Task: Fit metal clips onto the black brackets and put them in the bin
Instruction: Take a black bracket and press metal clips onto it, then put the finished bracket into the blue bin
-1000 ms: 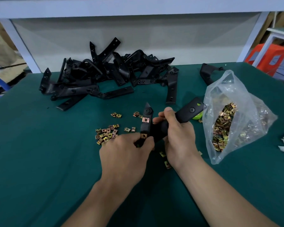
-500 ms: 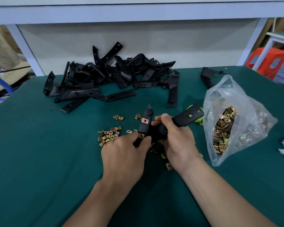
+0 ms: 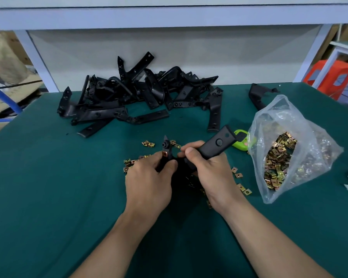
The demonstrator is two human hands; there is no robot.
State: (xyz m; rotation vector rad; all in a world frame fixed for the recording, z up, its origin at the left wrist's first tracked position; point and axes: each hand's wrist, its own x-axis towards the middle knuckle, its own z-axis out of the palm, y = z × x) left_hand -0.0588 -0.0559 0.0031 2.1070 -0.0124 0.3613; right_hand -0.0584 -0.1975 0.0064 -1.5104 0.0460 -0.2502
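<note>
We are holding one black bracket (image 3: 211, 147) in both hands just above the green mat (image 3: 48, 187), near the middle of the bench, between the loose clips (image 3: 129, 164) on the left and the clear bag of clips (image 3: 279, 157) on the right. Our right hand (image 3: 211, 173) is wrapping its fingers round the longer arm, with the thumb lying on top. Our left hand (image 3: 149, 181) is pinching the shorter arm between thumb and fingers, just below a copper-coloured metal clip (image 3: 165, 154) sitting on that arm. The bracket is bent: its longer arm is running from the hands out to the far right, its square end reaching toward a bright green tool (image 3: 241, 140) beside the bag, while the shorter arm is pointing away from us, tapered tip farthest. The bend itself is hiding between the hands. We are judging this to be the clip-fitting step — one clip is looking seated, and we cannot tell whether another is going on under the left thumb. The next move is probably calling for pressing that clip fully home, then taking a loose clip for the longer arm, whose holes are showing bare. The bin is not showing anywhere in view, and the pile of brackets (image 3: 139, 97) is waiting at the far side of the mat.
</note>
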